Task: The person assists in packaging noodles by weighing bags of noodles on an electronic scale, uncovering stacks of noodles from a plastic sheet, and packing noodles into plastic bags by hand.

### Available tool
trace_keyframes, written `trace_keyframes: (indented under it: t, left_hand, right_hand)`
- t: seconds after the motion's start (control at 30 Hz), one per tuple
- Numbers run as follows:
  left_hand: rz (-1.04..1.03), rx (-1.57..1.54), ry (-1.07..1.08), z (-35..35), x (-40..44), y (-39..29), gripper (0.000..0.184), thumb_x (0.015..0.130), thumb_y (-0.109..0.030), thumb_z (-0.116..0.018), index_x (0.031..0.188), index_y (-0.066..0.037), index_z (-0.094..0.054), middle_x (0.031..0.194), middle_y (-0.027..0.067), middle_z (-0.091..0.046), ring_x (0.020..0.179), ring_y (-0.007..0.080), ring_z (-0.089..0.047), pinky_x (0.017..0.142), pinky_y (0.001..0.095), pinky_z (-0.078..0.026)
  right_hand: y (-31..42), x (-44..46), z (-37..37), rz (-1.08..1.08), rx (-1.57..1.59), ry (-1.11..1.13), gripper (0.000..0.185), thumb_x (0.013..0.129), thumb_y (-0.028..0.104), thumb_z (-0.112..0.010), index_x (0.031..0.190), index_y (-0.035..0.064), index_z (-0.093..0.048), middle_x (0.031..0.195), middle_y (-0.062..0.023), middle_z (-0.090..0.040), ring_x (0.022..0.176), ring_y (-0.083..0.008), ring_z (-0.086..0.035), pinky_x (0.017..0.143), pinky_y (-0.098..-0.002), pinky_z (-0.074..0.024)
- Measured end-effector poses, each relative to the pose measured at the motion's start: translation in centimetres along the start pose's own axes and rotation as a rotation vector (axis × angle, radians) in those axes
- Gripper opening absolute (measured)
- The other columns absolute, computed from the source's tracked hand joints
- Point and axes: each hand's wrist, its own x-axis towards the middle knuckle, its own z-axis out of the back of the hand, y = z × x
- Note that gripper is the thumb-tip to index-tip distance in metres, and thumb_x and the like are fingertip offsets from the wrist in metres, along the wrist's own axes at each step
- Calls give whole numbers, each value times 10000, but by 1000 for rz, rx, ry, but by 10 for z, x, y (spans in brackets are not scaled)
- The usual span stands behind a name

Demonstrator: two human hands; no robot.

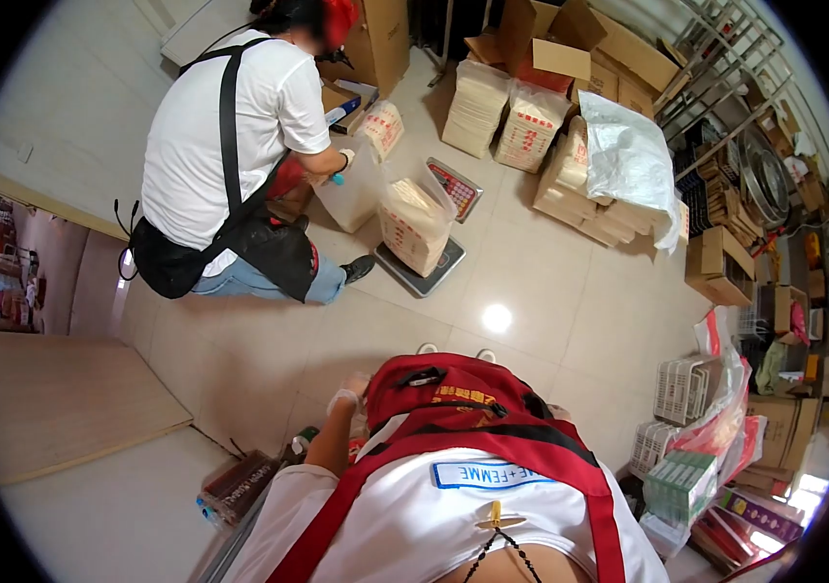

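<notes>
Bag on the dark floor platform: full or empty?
Not empty: pale contents fill most of the bag, with loose clear plastic rising above.

The red apron [448, 387] is matt cloth; the floor [570, 306], glossy; boxes [388, 44], cardboard.

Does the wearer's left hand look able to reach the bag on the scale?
Probably not without stooping: the left hand is beside the red apron, though open floor leads to the bag.

1. The single view looks from the person's head, facing forward and steeply down.
2. Nearest the lens, the wearer's white shirt [385, 515] and red apron [463, 389] fill the lower middle.
3. Farther off show the floor [550, 311] and, upper left, a co-worker [205, 146].
4. The wide, rounded frame darkens at its corners.
</notes>
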Motion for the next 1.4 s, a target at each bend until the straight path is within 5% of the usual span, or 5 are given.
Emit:
trace_keyframes:
  t: [0.33, 0.47, 0.57, 1.17, 1.4]
  left_hand:
    - [-197, 147, -132, 21, -23, -9, 296, 519, 57, -553, 763, -107, -512, 788, 129, -541, 807, 308, -511, 690, 347, -418]
    - [-217, 291, -141, 6, -6, 6, 193, 578, -59, -543, 766, -99, -541, 798, 139, -548, 802, 298, -515, 683, 343, -420]
    - [355, -547, 11, 3, 5, 4, 184, 642, -190, -482, 761, -74, -560, 814, 155, -550, 785, 289, -518, 654, 344, -416]
    - [-314, 237, -187, 13, -2, 2, 150, 601, -66, -491, 746, -75, -531, 817, 162, -532, 806, 320, -500, 694, 366, -412]
    - [-249, 172, -139, 36, -21, -16, 149, 590, -58, -502, 738, -74, -521, 826, 167, -524, 824, 323, -496, 692, 361, -414]
  right_hand:
    - [-25, 41, 1, 127, -10, 71, 228, 752, 175, -480, 885, 15, -572, 671, 13, -544, 548, -66, -458, 495, -173, -356]
    - [-8, 34, 1, 112, 9, 95, 229, 745, 178, -469, 876, 21, -572, 644, 9, -536, 522, -71, -453, 474, -177, -350]
    - [12, 21, 3, 59, 33, 109, 239, 747, 183, -454, 874, 16, -568, 624, 1, -529, 493, -74, -447, 446, -187, -344]
    - [26, 20, -1, 23, 107, 87, 202, 755, 126, -466, 877, -6, -558, 586, 26, -491, 472, -53, -400, 424, -175, -303]
    - [29, 21, 0, 74, -31, 85, 203, 752, 174, -484, 857, 35, -588, 602, 30, -505, 485, -59, -403, 436, -196, -314]
